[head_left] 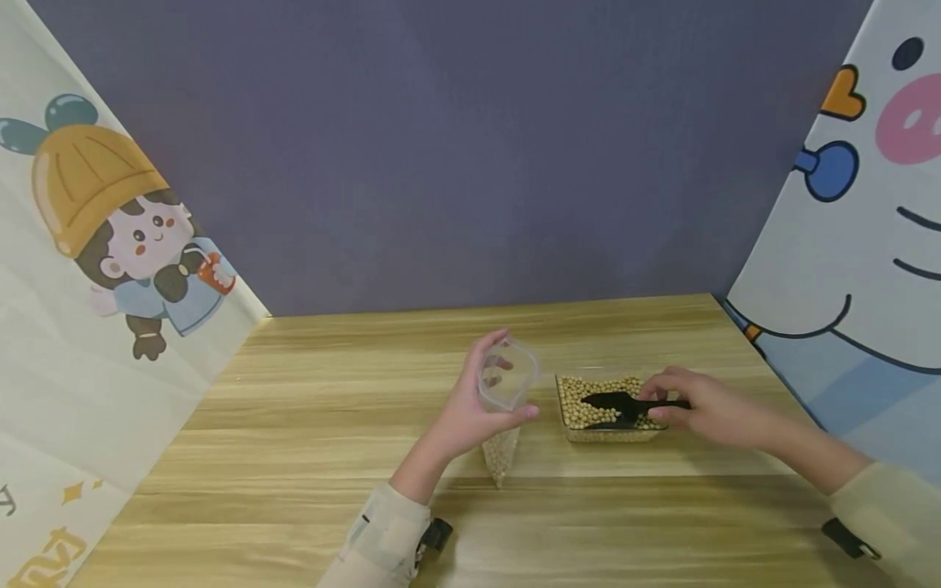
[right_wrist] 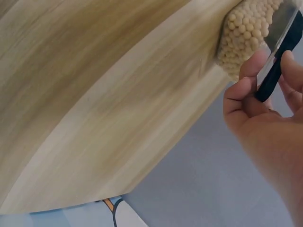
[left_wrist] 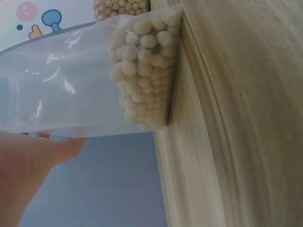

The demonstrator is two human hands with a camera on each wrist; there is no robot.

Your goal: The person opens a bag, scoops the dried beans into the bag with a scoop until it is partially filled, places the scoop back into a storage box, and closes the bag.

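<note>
Lower centre, left grip (head_left: 470,412) holds part-filled bag (left_wrist: 97,78); right grip (head_left: 709,408) pinches scoop (head_left: 625,403), beans (head_left: 576,408) remain in box (head_left: 610,437)

On the pale printed panel (head_left: 44,327) to my left, a lone dark "y" (head_left: 6,500) at the very edge of my view, below it gold lettering (head_left: 53,555), partly cut off, which I cannot make out

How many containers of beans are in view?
2: the clear bag in the left hand and the clear box by the right hand. None appears hidden.
</note>
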